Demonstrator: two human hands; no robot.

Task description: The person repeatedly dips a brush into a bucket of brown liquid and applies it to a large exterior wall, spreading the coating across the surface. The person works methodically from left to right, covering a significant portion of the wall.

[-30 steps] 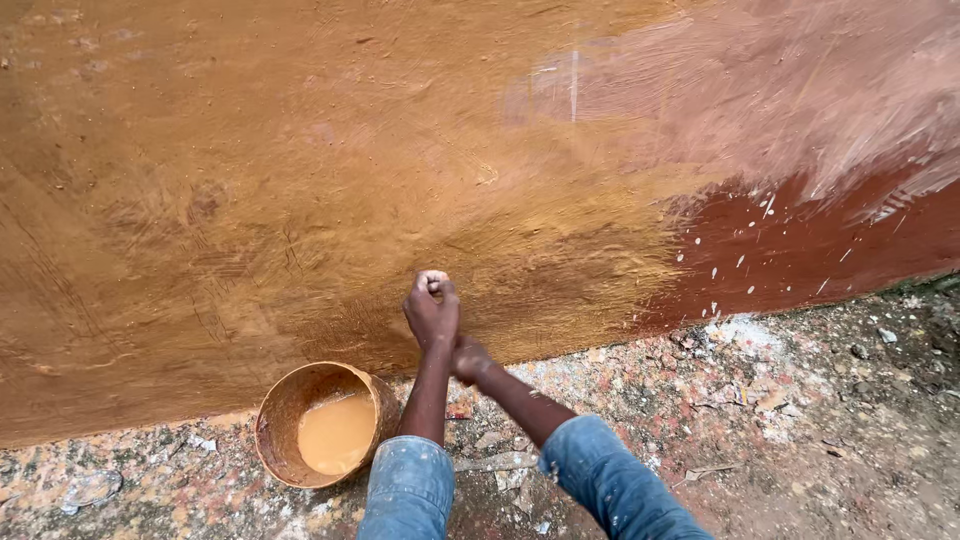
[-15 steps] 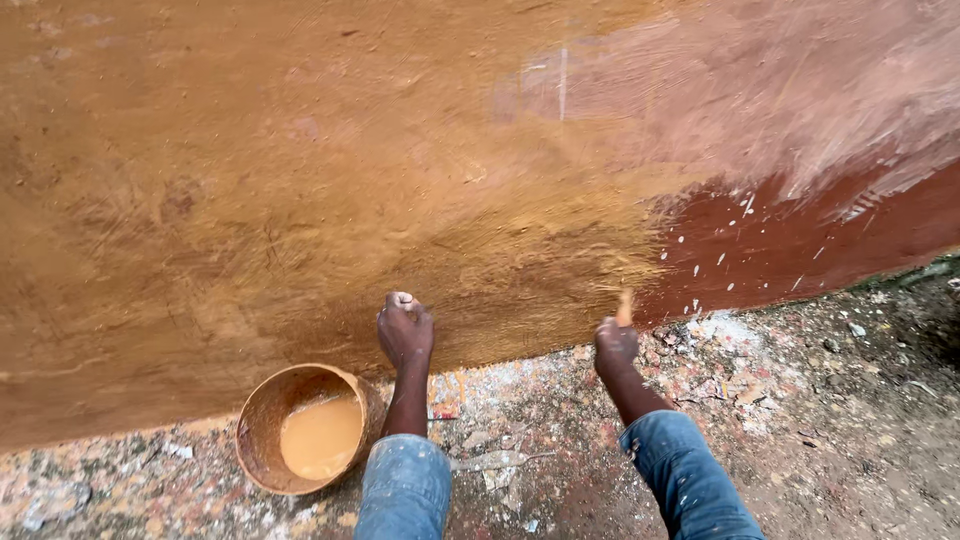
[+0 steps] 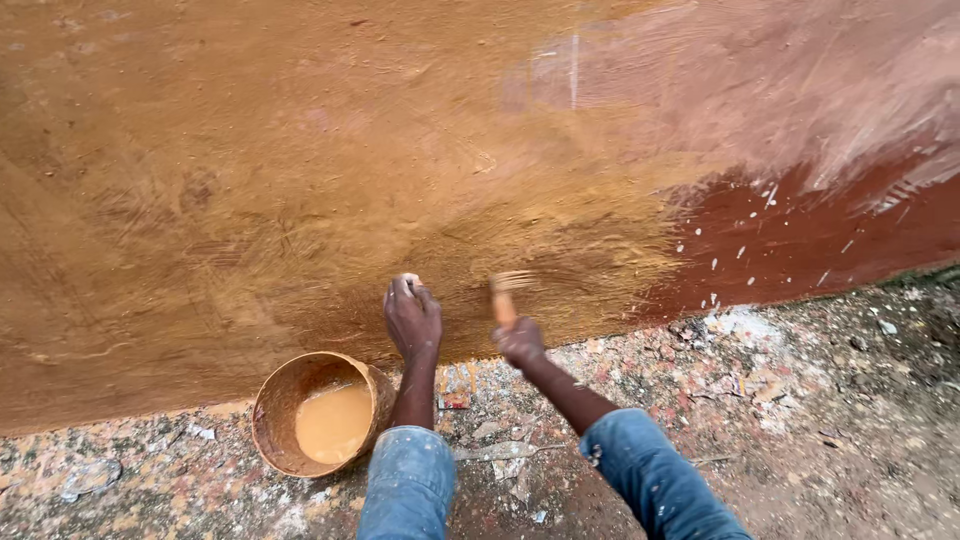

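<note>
The right hand [image 3: 520, 343] has its fingers closed around the handle of a paintbrush [image 3: 505, 295]. The brush stands nearly upright in the head view, its long axis running from the fist up to the blurred bristles, which point at and meet the ochre-painted wall [image 3: 300, 180] low down, near the floor. The left hand [image 3: 412, 318] rests against the same wall just beside it, fingers curled over a small pale object [image 3: 408, 280] too small to identify. A round bucket [image 3: 275, 400] of tan paint sits on the speckled floor [image 3: 800, 420], left of the left forearm.
</note>
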